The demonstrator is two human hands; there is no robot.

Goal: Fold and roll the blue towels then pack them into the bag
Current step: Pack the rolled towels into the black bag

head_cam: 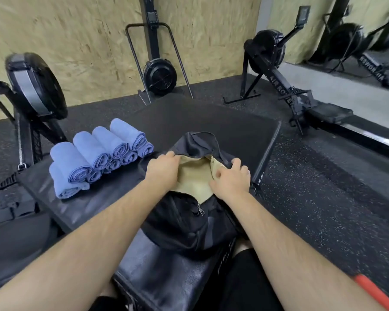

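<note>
As I judge it, the step in hand is spreading the bag (184,223) open so the towels (94,153) can go in. The bag is lying at the centre of the frame on a black pad (211,122), with its tan lining (195,173) showing through the mouth. The left hand (162,169) is gripping the left lip of the mouth, fingers curled over it. The right hand (230,179) is pinching the right lip, fingers bent round the fabric. The towels are sitting rolled and stacked in two layers left of centre, just beside the bag. To do this well, both hands should be pulling outward evenly, stretching the mouth wide. The zip (200,211) at the lower end of the opening probably wants running further down, since the gap is looking tight for a roll.
</note>
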